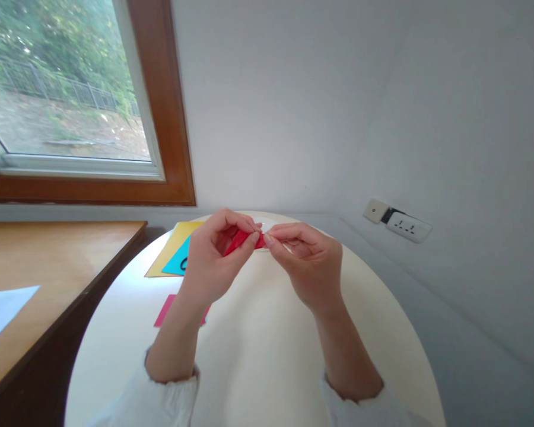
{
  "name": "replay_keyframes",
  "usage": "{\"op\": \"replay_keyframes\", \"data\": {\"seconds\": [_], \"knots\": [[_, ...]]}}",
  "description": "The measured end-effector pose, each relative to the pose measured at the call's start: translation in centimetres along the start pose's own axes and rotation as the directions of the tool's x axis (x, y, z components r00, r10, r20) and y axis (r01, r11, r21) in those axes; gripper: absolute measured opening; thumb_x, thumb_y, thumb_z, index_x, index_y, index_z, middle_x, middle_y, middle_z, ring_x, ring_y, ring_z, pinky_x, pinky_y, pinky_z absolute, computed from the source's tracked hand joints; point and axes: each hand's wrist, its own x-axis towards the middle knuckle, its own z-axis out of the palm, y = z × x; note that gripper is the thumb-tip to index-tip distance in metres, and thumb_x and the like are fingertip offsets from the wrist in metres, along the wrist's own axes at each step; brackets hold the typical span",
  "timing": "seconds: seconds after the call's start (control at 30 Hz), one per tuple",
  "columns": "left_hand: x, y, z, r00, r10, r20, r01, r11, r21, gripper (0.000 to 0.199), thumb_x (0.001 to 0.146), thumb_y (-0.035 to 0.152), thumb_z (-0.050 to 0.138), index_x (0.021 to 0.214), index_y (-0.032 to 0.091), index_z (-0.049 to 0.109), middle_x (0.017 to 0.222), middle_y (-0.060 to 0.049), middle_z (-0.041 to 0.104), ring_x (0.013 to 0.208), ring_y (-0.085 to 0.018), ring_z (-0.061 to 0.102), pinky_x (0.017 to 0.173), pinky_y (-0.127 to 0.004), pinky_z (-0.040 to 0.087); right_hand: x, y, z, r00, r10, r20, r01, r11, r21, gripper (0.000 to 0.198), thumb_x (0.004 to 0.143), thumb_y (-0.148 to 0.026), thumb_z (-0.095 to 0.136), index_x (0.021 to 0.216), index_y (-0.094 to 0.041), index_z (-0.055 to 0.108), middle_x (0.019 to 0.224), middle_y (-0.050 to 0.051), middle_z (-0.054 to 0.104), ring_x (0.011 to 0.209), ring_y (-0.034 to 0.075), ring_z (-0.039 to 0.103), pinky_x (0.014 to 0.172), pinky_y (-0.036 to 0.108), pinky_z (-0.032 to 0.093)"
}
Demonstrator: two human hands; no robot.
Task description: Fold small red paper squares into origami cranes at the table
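A small piece of red folded paper (238,240) is held up above the white round table (267,356), between my two hands. My left hand (216,255) is closed around its left part, thumb and fingertips pinching it. From the other side, my right hand (309,258) pinches its right end between thumb and forefinger. The fingers cover much of the paper, so its full shape is hidden. Beneath my left forearm lies a pink-red sheet (164,309), partly covered by the wrist.
Yellow paper (169,249) and blue paper (175,261) lie at the table's back left, with a black loop, perhaps a scissor handle (184,264), on top. A clear object (271,227) sits behind the hands. A wooden desk (71,255) stands left; a socket strip (409,226) is on the right wall.
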Motion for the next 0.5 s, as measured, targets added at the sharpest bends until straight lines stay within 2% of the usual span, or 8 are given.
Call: {"op": "replay_keyframes", "data": {"seconds": [0.37,0.5], "knots": [[-0.1,0.22,0.0,1.0,0.0,0.012,0.0,1.0,0.015,0.012,0.073,0.012,0.065,0.074,0.018,0.054,0.075,-0.001,0.061,0.076,-0.013,0.062,0.07,-0.026,0.053,-0.16,-0.29,0.04,1.0,0.008,-0.003,-0.008,1.0,-0.016,0.007,0.071,-0.012,0.066,0.069,-0.019,0.066,0.072,0.0,0.069,0.069,0.012,0.064,0.066,0.025,0.055],[-0.08,0.2,-0.04,0.999,0.007,0.033,-0.009,0.999,0.046,0.011,0.075,0.013,0.063,0.076,0.019,0.054,0.076,-0.001,0.059,0.076,-0.013,0.06,0.07,-0.025,0.051,-0.16,-0.35,-0.03,1.0,0.024,-0.002,-0.024,0.997,-0.069,0.006,0.071,-0.013,0.065,0.068,-0.019,0.066,0.07,0.0,0.068,0.063,0.012,0.061,0.061,0.026,0.053]]}}
